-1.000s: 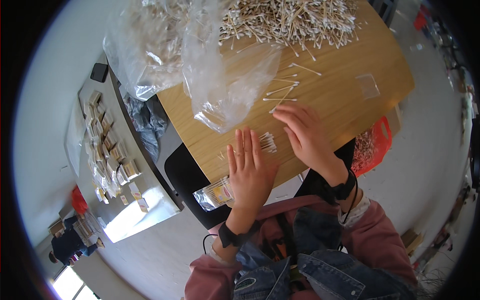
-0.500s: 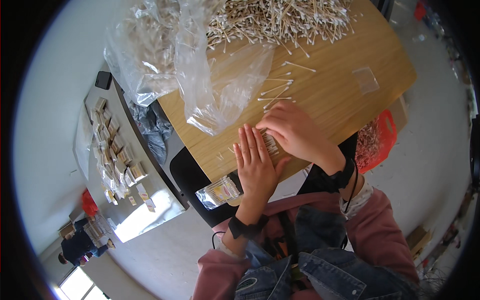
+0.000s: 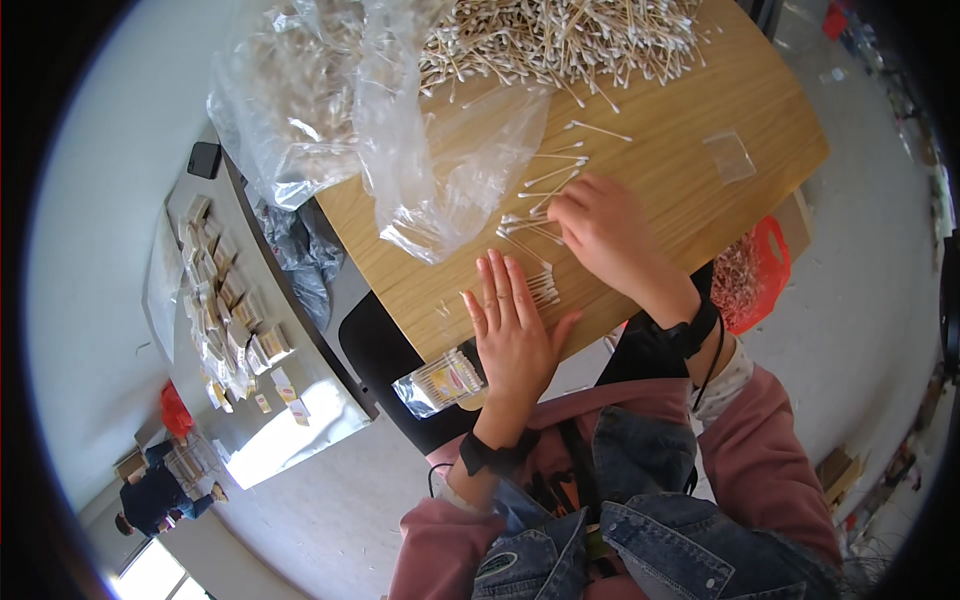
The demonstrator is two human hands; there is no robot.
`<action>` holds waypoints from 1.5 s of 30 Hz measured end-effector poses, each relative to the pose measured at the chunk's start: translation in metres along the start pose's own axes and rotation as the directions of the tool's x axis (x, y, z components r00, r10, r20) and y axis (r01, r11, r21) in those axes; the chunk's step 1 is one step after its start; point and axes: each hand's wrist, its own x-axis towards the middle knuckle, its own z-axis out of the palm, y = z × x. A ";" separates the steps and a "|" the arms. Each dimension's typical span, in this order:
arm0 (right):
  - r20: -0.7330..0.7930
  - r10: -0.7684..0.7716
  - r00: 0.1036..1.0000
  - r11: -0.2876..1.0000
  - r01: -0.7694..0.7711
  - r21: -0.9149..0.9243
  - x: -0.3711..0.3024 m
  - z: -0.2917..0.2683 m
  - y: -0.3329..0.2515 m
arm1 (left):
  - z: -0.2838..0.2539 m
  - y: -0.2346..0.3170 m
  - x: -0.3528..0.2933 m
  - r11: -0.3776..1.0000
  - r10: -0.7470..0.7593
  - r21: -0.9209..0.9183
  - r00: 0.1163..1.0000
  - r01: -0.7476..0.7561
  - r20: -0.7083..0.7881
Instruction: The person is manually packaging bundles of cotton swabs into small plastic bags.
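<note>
Black phone (image 3: 204, 160) on grey side table (image 3: 328, 392); dark-clothed person (image 3: 156, 498) lower left, near bright window (image 3: 155, 572).

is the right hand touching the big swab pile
Apart. The head view shows bare tabletop and a loose swab between the right hand and the big swab pile.

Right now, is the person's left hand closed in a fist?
No, the left hand is open and flat, with the tips of some swabs showing beside it.
</note>
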 end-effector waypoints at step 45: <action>-0.102 0.146 0.984 0.987 -0.137 0.088 -0.018 -0.009 -0.008 | -0.001 0.010 0.013 0.989 -0.005 0.148 1.000 0.005 0.001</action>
